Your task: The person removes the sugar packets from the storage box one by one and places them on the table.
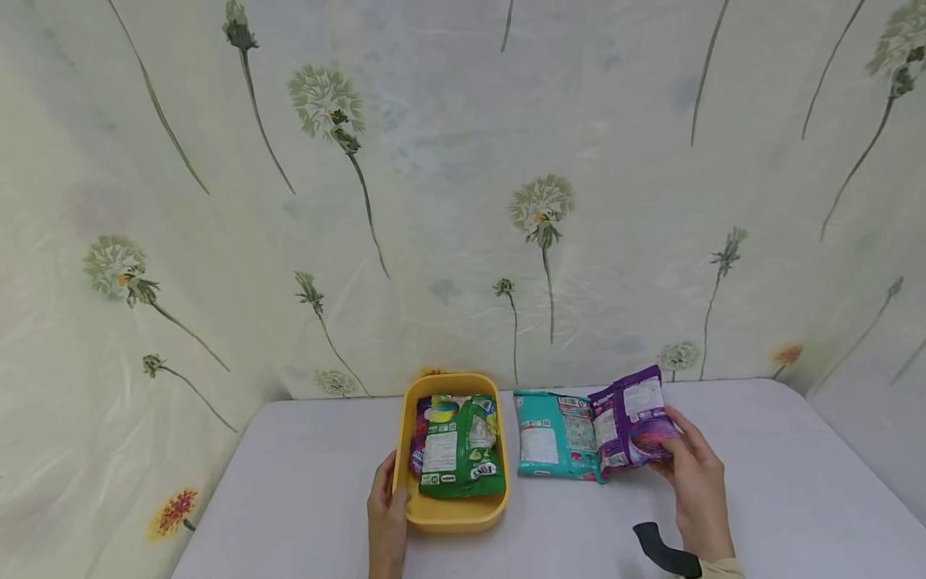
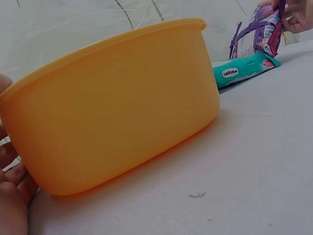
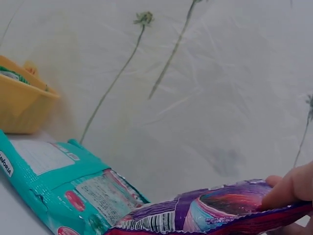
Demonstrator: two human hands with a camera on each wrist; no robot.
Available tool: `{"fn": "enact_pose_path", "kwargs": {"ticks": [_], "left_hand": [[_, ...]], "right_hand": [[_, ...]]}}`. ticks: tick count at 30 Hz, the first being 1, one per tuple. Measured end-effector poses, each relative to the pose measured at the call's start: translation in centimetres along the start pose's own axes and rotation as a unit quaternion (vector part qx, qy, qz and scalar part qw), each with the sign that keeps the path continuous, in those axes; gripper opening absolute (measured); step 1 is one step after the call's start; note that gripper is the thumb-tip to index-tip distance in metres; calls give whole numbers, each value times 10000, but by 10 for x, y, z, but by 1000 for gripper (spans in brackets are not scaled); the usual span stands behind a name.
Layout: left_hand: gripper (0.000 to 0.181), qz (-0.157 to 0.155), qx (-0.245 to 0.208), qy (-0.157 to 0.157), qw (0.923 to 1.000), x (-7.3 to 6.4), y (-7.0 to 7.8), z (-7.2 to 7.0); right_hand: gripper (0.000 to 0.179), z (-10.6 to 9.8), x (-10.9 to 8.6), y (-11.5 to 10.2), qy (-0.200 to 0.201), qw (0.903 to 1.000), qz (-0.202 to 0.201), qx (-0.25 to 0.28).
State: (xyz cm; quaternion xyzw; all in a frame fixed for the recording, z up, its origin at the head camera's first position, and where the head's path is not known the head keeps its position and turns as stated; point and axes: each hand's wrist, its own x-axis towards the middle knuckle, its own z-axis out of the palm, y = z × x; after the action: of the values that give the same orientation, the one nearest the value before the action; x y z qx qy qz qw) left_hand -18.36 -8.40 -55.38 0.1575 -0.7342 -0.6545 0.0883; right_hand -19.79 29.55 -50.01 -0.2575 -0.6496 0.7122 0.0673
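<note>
A yellow plastic tub (image 1: 456, 527) stands on the white table, and my left hand (image 1: 388, 515) grips its left side, thumb over the rim. Inside the tub lies a green candy bag (image 1: 459, 458) on top of a purple one (image 1: 417, 450), which is mostly covered. My right hand (image 1: 690, 474) pinches the right edge of another purple candy bag (image 1: 628, 418), thumb on its face. That bag is tilted, and its left edge overlaps a teal candy bag (image 1: 553, 434) lying flat to the right of the tub. In the right wrist view the thumb (image 3: 288, 188) presses on the purple bag.
The white tabletop (image 1: 311, 482) meets a pale wall sheet (image 1: 434, 201) printed with dandelions just behind the tub and bags. A dark curved strap (image 1: 665, 551) sticks out beside the right wrist.
</note>
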Motion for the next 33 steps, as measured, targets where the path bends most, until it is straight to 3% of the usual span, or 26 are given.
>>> {"fn": "enact_pose_path", "kwargs": {"ticks": [10,19,27,33], "left_hand": [[61,-15,44,-26,10000,0,1,-1],[61,111,-27,-48,9999,1,-3,-2],[61,79,-37,-45,10000,2,-2,-1],[61,50,-73,-56,9999,2,-1,-2]], "right_hand": [[51,-3,1,2,-285,9989,84,-353],[52,0,4,6,-267,9984,-46,-497],[55,3,5,10,-338,9992,-53,-221],[57,1,7,12,-120,9998,41,-166]]}}
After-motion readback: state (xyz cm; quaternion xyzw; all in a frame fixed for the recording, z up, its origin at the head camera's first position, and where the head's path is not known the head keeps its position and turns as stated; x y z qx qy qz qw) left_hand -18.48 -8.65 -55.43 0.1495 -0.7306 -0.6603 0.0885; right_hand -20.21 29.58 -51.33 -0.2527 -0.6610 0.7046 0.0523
